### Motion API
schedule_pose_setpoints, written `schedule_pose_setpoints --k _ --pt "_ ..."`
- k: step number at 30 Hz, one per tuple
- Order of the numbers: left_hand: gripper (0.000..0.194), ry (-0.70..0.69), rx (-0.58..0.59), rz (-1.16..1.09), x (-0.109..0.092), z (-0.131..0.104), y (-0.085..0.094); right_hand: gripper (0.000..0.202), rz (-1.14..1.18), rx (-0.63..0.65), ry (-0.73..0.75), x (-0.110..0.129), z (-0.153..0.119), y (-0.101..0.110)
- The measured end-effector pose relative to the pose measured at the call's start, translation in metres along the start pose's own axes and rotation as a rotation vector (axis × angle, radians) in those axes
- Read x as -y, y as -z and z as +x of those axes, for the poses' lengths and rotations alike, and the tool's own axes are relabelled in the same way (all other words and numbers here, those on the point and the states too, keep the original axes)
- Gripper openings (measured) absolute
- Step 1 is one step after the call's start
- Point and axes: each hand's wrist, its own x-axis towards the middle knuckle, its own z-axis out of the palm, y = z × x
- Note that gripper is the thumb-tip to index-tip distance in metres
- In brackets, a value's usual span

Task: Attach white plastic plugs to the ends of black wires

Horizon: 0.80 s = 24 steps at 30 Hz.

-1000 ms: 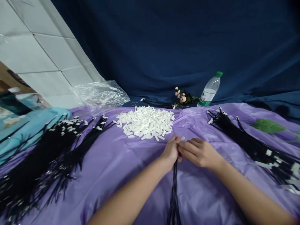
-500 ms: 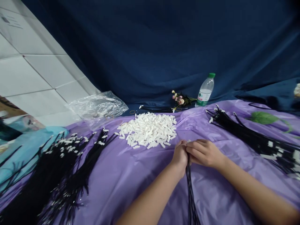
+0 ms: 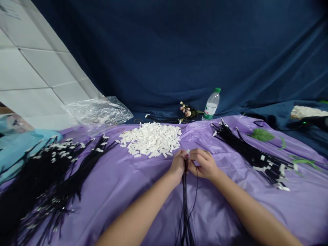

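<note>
Side by side over the purple cloth (image 3: 153,184), my two hands meet just in front of a heap of small white plastic pieces (image 3: 153,138). Closed round the top of a bundle of thin black cords (image 3: 185,205) is my left hand (image 3: 178,165); the cords hang down toward me. My right hand (image 3: 203,164) is pinched on a single black cord (image 3: 197,184) that loops away from the bundle. A small white piece (image 3: 188,151) shows between the fingertips of both hands; which hand grips it I cannot tell.
Black cords with white ends (image 3: 43,181) lie in a thick pile at left. Another bundle (image 3: 241,147) rests at right beside a green leaf (image 3: 262,135). Behind stand a water bottle (image 3: 211,106), small flowers (image 3: 188,111) and a clear plastic bag (image 3: 102,111).
One cord now stands apart from the bundle, drawn to the right by my right hand. The whole view has shifted, so things appear further left.
</note>
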Motion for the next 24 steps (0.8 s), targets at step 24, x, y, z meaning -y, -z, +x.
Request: schedule_pose_setpoints --k 24 --pt "0.022 0.007 -0.02 0.005 -0.003 0.001 -0.004 0.032 0.812 -0.835 -1.078 -0.045 0.02 0.091"
